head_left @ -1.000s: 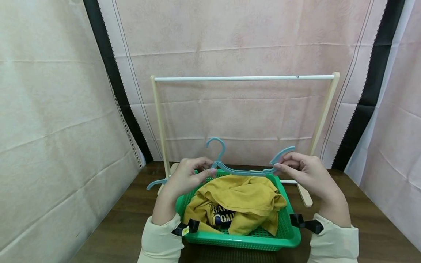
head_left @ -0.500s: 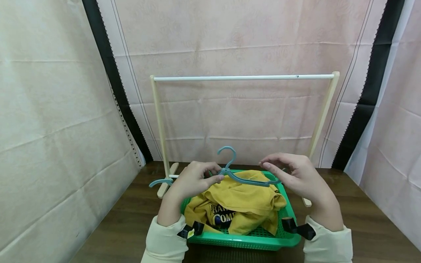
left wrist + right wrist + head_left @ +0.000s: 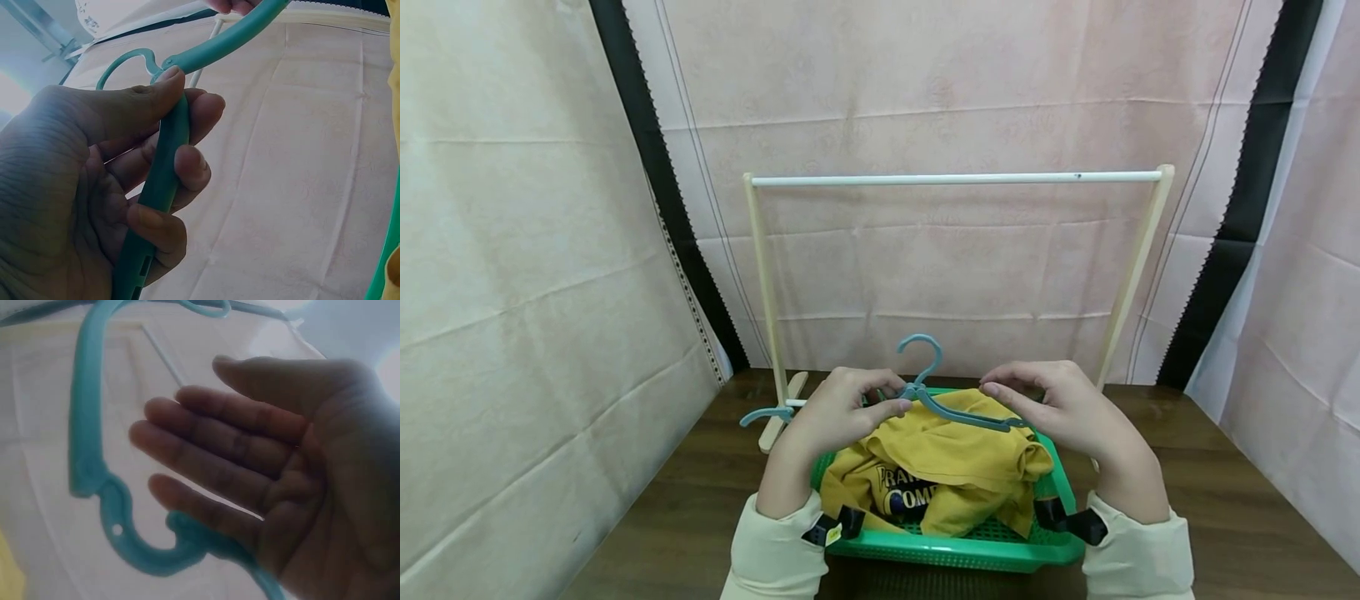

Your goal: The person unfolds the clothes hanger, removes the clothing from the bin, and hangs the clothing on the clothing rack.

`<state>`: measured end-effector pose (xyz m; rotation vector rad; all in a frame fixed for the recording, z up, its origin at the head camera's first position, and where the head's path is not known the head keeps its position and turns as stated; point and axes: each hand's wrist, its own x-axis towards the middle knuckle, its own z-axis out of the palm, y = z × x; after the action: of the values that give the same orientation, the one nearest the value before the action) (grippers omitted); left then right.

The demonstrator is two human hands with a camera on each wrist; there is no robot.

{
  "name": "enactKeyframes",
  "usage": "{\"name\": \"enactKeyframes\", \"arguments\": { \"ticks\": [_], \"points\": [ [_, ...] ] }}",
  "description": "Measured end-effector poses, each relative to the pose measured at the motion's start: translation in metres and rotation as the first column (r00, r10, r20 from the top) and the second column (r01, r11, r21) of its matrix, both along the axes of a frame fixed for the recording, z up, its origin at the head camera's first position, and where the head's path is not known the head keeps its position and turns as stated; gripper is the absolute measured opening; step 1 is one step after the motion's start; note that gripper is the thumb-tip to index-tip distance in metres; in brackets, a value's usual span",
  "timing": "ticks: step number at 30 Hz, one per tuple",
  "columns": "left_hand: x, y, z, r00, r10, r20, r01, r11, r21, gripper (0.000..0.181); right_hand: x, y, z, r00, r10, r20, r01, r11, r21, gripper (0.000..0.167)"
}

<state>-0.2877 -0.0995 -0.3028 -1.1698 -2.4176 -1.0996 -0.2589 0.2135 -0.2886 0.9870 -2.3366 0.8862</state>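
Note:
A light-blue folding clothes hanger (image 3: 962,415) is held above the basket, its hook up. My left hand (image 3: 850,408) grips it just beside the hook; in the left wrist view the thumb presses the hanger arm (image 3: 172,131) while the fingers curl round it. Near the hanger's right half is my right hand (image 3: 1056,404). Its fingers (image 3: 206,450) are extended without pinching in the right wrist view, where the curved end piece (image 3: 150,559) passes by the little finger; contact there is unclear. Below, a yellow printed garment (image 3: 955,450) lies crumpled in a green basket (image 3: 955,550).
Behind the basket stands a rack with a white top rail (image 3: 955,179) and cream side posts (image 3: 763,283). Pale fabric walls (image 3: 550,250) surround the brown wooden table (image 3: 655,517) at the back and sides.
My right hand has released the hanger's right end and moved left. That end, raised before, now hangs lower. The hanger and left hand have shifted slightly right and down.

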Motion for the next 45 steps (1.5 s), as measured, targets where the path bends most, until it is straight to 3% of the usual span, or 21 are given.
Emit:
{"name": "enactKeyframes", "arguments": {
  "ticks": [10,27,45],
  "points": [
    [-0.003,-0.001,-0.001,1.0,0.012,-0.006,-0.011,0.999,0.036,0.01,0.0,0.002,-0.001,0.998,-0.033,0.054,0.031,0.999,0.024,0.014],
    [-0.004,-0.007,0.001,0.994,0.035,-0.106,-0.022,0.992,0.123,0.005,-0.002,0.009,0.001,0.995,-0.053,0.09,0.051,0.998,0.023,0.013],
    [-0.003,-0.005,0.003,0.995,-0.013,-0.099,0.034,0.976,0.216,0.007,-0.005,0.008,-0.003,0.995,-0.044,0.088,0.044,0.999,-0.001,0.014]
  ]
}}
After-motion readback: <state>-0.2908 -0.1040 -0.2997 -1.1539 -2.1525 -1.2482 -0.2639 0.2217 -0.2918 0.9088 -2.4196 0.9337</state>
